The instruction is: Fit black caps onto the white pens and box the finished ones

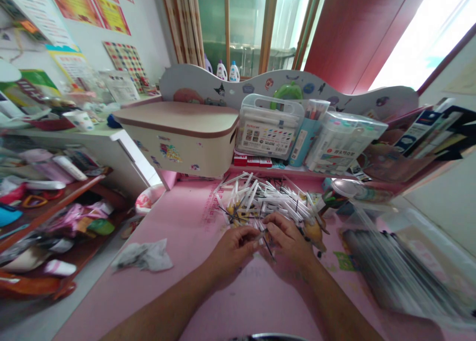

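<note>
My left hand [238,246] is closed in a pinch at the front of a loose pile. Close beside it, my right hand [288,238] has its thumb and fingers bent together. Between the fingertips of both hands is a thin dark rod [268,248], slanting down towards the desk; a small pale piece seems to be at its upper end, too small to name. Just beyond my fingers lies the heap of white plastic tubes [266,195], with several thin black rods [235,213] mixed in. A brownish-yellow object [315,233] sits right of my right hand.
On the pink desk [186,301], a crumpled tissue [143,255] lies left. A clear plastic box [405,271] of long dark rods stands right. Behind the heap are a lidded beige bin [182,142], a clear marker case [269,128] and another pen case [344,142].
</note>
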### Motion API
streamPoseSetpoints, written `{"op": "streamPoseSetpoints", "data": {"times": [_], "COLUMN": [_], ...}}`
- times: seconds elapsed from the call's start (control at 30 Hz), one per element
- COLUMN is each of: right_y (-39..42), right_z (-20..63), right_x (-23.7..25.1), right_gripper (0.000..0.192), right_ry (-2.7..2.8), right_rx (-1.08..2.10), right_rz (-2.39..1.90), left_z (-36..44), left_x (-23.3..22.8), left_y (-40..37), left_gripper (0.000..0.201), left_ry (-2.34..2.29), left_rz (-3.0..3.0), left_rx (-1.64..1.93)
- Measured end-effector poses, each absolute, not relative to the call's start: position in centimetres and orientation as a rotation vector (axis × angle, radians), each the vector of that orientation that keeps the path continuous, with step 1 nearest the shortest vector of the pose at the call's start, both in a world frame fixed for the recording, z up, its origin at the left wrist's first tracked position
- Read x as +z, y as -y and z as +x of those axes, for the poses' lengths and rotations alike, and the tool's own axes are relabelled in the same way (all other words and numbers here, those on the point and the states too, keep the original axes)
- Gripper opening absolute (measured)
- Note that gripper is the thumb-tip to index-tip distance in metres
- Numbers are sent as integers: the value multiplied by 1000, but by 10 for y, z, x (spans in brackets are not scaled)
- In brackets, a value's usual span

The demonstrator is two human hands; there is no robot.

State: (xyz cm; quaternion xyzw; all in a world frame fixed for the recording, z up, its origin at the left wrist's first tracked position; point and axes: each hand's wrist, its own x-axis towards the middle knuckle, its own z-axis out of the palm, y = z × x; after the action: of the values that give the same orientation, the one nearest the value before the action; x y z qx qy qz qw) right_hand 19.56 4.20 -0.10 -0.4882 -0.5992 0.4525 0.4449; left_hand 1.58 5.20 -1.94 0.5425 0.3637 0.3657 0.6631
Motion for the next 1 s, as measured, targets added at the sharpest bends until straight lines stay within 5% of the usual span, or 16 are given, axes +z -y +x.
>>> {"op": "streamPoseSetpoints", "data": {"times": [0.17,0.43,0.67,0.87,1.0], "right_y": [-49,-45,-48,-48,-47], "right_z": [199,196,200,198,199], "right_x": [-4,8,-2,1,2], "right_gripper": [8,33,10,33,27], "right_ry": [1407,1482,1421,1650,1529], "right_rx": [1224,1144,1253,964,1079], "right_rz": [-1251,-1330,-1225,-1330,-1297], "left_z": [18,18,16,18,18], "left_x": [-18,-21,-18,-16,-17], "left_y": [-52,-52,-55,-52,-52], "left_gripper": [23,27,27,25,25], "left_ry": [-764,-765,-740,-783,-775], "left_rz": [1045,934,878,928,905], "left_rx": [802,765,726,731,716]}}
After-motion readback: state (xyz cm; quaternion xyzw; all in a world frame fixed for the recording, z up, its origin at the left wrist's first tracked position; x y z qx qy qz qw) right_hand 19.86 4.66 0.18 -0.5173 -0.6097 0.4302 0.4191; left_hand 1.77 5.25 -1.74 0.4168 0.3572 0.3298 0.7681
